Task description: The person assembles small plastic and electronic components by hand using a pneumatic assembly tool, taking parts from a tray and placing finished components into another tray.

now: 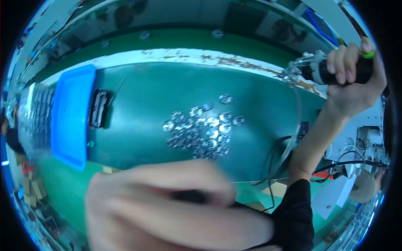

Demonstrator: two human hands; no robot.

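My right hand is raised at the upper right and grips a black power screwdriver with a metal tip pointing left and a cable hanging down from it. My left hand is very close to the camera at the bottom, blurred, with fingers curled around a small dark object I cannot make out. A cluster of several small round shiny metal parts lies on the green work mat in the middle, apart from both hands.
A blue plastic tray stands at the left of the mat, with a black rectangular part beside it. A green conveyor belt runs behind the mat. Cables and a wired fixture sit at the right.
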